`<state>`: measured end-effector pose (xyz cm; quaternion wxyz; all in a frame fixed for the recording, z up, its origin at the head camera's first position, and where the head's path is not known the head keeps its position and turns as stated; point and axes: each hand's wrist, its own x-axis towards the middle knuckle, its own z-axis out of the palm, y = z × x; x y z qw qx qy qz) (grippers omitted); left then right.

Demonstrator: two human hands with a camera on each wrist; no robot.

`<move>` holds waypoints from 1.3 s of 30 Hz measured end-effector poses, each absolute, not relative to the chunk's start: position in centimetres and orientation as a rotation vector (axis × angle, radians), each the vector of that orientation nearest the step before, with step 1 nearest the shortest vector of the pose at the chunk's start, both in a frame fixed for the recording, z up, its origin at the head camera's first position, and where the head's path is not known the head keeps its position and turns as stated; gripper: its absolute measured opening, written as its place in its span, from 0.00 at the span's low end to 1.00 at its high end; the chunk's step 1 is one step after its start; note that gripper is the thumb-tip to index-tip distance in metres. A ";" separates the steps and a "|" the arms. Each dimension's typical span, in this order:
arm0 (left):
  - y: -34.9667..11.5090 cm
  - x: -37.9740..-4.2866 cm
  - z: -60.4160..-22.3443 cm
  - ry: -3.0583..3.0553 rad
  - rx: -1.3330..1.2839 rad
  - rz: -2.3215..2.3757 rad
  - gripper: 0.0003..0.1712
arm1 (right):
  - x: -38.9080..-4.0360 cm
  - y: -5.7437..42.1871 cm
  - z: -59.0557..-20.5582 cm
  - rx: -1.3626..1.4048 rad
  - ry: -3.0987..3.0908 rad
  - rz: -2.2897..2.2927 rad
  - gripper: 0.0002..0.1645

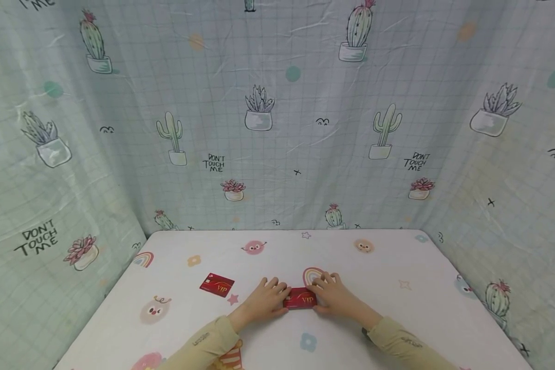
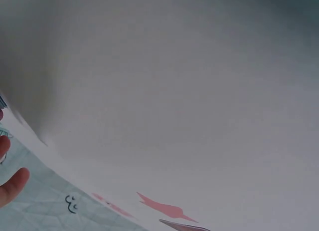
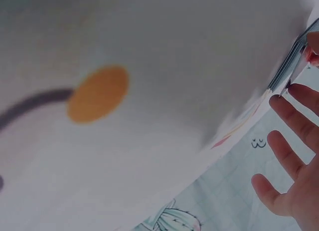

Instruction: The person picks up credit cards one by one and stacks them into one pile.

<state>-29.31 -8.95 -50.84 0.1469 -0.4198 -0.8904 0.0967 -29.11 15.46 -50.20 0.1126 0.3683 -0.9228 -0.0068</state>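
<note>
Between the two hands on the table lies a stack of red VIP cards [image 1: 299, 299], its layered edge [image 3: 284, 66] visible in the right wrist view. There, the top card appears slightly apart from those beneath. My left hand [image 1: 264, 300] holds the stack's left end between thumb and index finger. At the right end, my right hand [image 1: 335, 298] grips it with thumb and index finger, the other fingers spread. In the left wrist view, only some left fingertips [image 2: 15, 186] show. A single red VIP card [image 1: 217, 285] lies flat to the left, apart from both hands.
The white table [image 1: 398, 308] carries printed cartoon faces, flowers and rainbows. A cactus-patterned curtain [image 1: 277, 154] hangs behind it and along both sides. The table's back edge meets the curtain beyond the hands.
</note>
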 end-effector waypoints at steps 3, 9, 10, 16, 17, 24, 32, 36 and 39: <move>-8.9 -29.3 -50.9 -2.575 -1.204 0.286 0.30 | -29.1 15.4 -50.2 1.088 -2.697 -0.021 0.31; -8.9 -29.3 -50.9 -2.572 -1.206 0.263 0.30 | -29.1 15.4 -50.3 1.097 -2.699 -0.016 0.30; -8.9 -29.3 -50.9 -2.571 -1.206 0.260 0.29 | -29.1 15.4 -50.4 1.097 -2.702 -0.016 0.30; -8.9 -29.3 -50.9 -2.595 -1.199 0.259 0.29 | -29.2 15.3 -50.5 1.089 -2.715 -0.020 0.30; -8.9 -29.3 -50.9 -2.597 -1.197 0.263 0.29 | -29.2 15.3 -50.5 1.090 -2.713 -0.022 0.30; -9.1 -29.5 -51.2 -2.582 -1.207 0.253 0.29 | -29.3 15.3 -50.6 1.096 -2.698 -0.021 0.29; -9.5 -29.5 -51.2 -2.479 -1.257 0.166 0.28 | -29.3 15.2 -50.5 1.080 -2.728 -0.035 0.30; -9.3 -29.2 -50.8 -2.530 -1.252 0.191 0.29 | -29.2 15.1 -50.4 1.069 -2.746 -0.020 0.30; -9.1 -29.0 -50.5 -2.595 -1.227 0.233 0.30 | -29.2 15.1 -50.4 1.060 -2.753 -0.011 0.31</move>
